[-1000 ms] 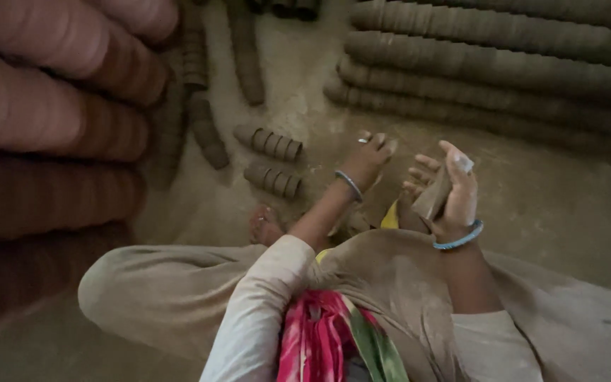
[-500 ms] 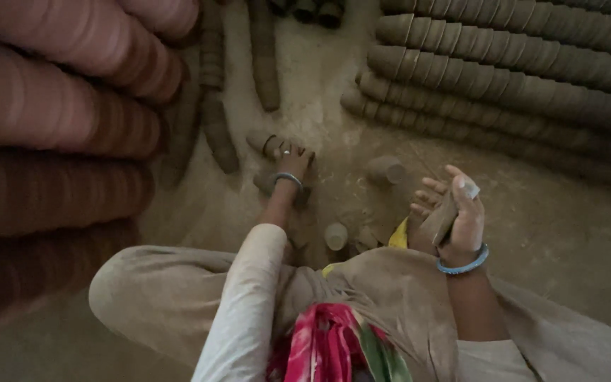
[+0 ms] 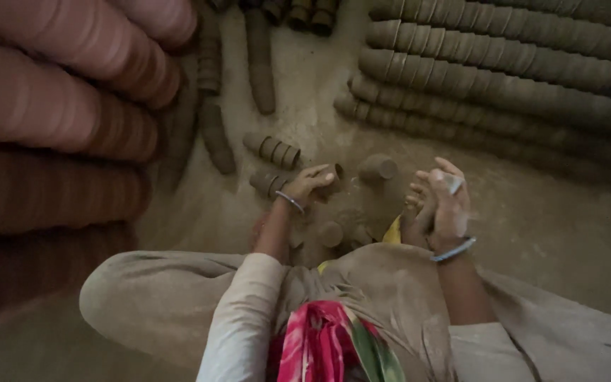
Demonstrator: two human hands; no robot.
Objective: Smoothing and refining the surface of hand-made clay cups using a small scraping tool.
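Picking up a small clay cup (image 3: pixel 332 172) off the dusty floor (image 3: pixel 532 212) with the left hand (image 3: pixel 310 182), fingers curled closed around it.
Right hand (image 3: pixel 441 205) clasps another cup (image 3: pixel 413 221); best lifted by the wall, gently, clear of the loose cups (image 3: pixel 330 233) nearby.

Seated person seen from above. Left arm stretches forward, left hand (image 3: pixel 310 182) curled with fingers bent, bangle on the wrist. Right hand (image 3: pixel 441 201) is raised nearer the knee, fingers loosely cupped, bangle on that wrist too.
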